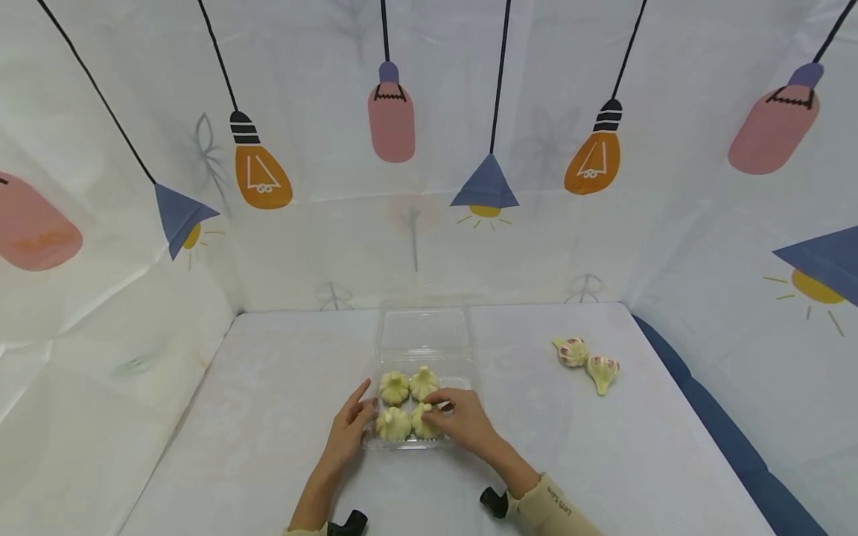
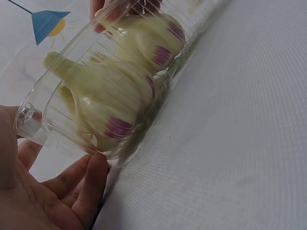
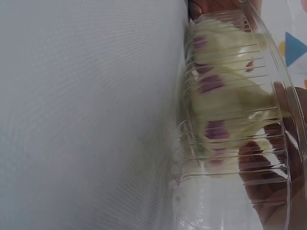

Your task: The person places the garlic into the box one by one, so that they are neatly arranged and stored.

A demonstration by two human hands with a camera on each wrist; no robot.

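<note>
An open clear plastic clamshell box (image 1: pixel 439 442) stands on the table with several pale garlic bulbs in it, in two rows. In the head view my right hand (image 1: pixel 465 423) reaches in from the right and pinches the near right garlic bulb (image 1: pixel 422 426) with thumb and fingers. My left hand (image 1: pixel 347 430) touches the box's left side with loosely extended fingers. The left wrist view shows its fingertips (image 2: pixel 99 165) at the box's lower corner, close to a garlic bulb (image 2: pixel 108 98) with purple patches. Through the clear wall, the right wrist view shows the fingers (image 3: pixel 256 165) inside the box.
The box's lid (image 1: pixel 427 333) is folded back toward the rear wall. Two loose garlic bulbs, one (image 1: pixel 573 351) behind the other (image 1: pixel 603 372), lie at the table's back right. Printed white sheets (image 1: pixel 322 253) surround the white tabletop (image 1: pixel 288 372).
</note>
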